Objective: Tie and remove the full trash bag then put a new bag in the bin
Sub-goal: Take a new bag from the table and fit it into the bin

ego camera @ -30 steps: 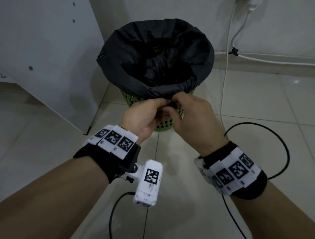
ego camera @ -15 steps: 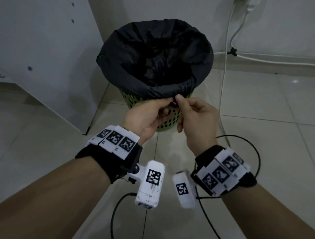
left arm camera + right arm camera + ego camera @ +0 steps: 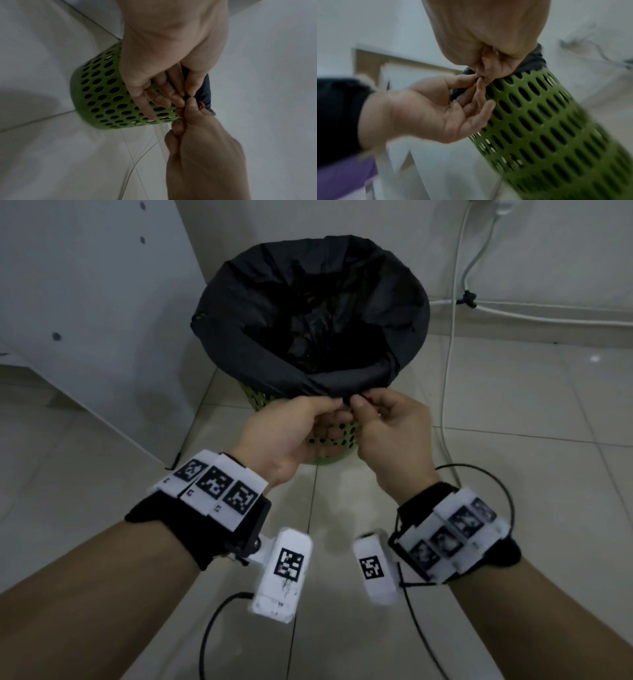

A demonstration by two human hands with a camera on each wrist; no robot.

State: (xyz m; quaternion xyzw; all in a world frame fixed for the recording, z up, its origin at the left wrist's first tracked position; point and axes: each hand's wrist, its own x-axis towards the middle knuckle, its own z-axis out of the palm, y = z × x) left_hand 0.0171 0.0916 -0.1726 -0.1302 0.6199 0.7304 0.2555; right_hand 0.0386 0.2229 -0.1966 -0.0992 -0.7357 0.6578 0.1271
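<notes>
A green perforated bin (image 3: 330, 436) stands on the tiled floor, lined with a black trash bag (image 3: 308, 313) folded over its rim. Both hands meet at the near rim. My left hand (image 3: 337, 407) pinches the bag's folded edge between thumb and forefinger. Right beside it, my right hand (image 3: 358, 402) pinches a short red drawstring (image 3: 368, 398) that comes out of the bag's hem. The left wrist view shows the left hand (image 3: 187, 96) on the dark bag edge (image 3: 205, 93) above the bin (image 3: 102, 94). The right wrist view is blurred, with both hands touching at the bin's (image 3: 539, 121) rim.
A white cabinet panel (image 3: 85, 320) stands close to the bin's left. White cables (image 3: 452, 344) hang down the wall and run along the floor at the right. A black cable (image 3: 503, 484) loops on the tiles by my right wrist.
My right hand has turned from palm-down to thumb-up and shifted slightly right, now pinching the red drawstring. The left hand stays at the bag's near edge.
</notes>
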